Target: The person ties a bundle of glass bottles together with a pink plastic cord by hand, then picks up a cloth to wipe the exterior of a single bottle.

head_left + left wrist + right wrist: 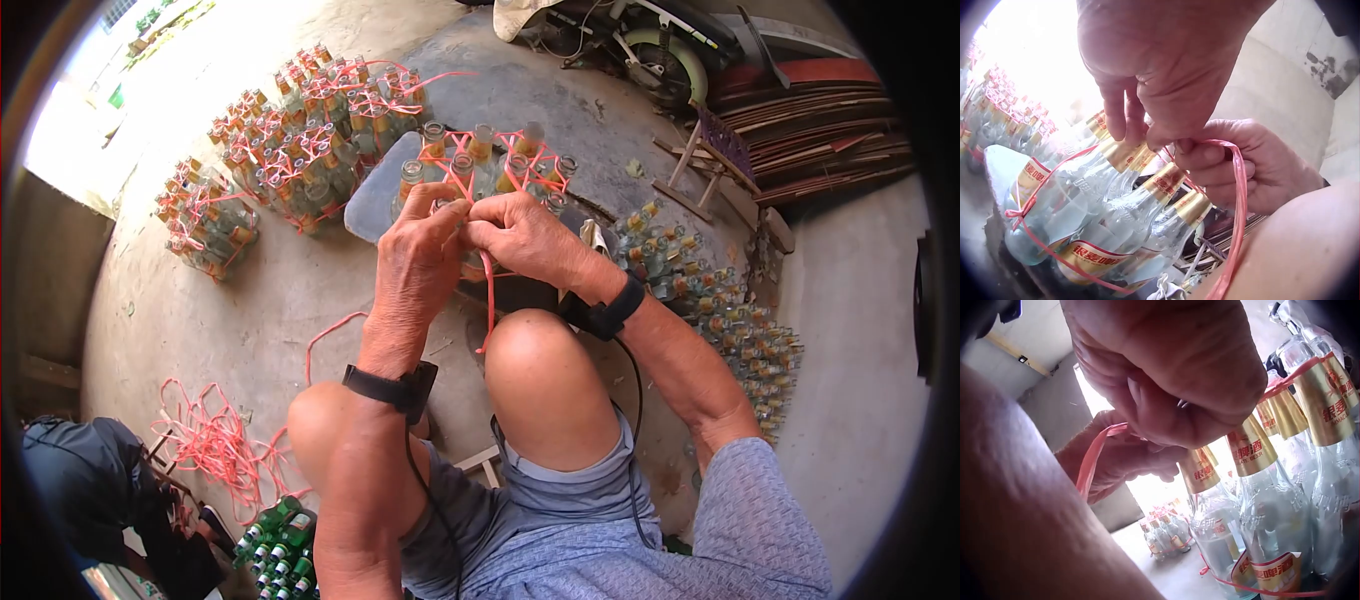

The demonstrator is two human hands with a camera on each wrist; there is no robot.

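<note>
My left hand and right hand meet over the near edge of a bundle of clear glass beer bottles. Both pinch pink plastic twine between thumb and fingers, and a loose end hangs below them toward the knee. Gold foil-like labels wrap the necks of the bottles. More twine is laced among the necks, and a strand circles the lower bodies, with a knot at one side. The exact crossing of the strands under the fingertips is hidden. The bundle stands upright on a grey-blue board.
Tied bottle bundles stand on the floor at far left. Loose bottles crowd the right side. A tangled twine heap and green bottles lie lower left, near another person. A small stool and motorbike are behind.
</note>
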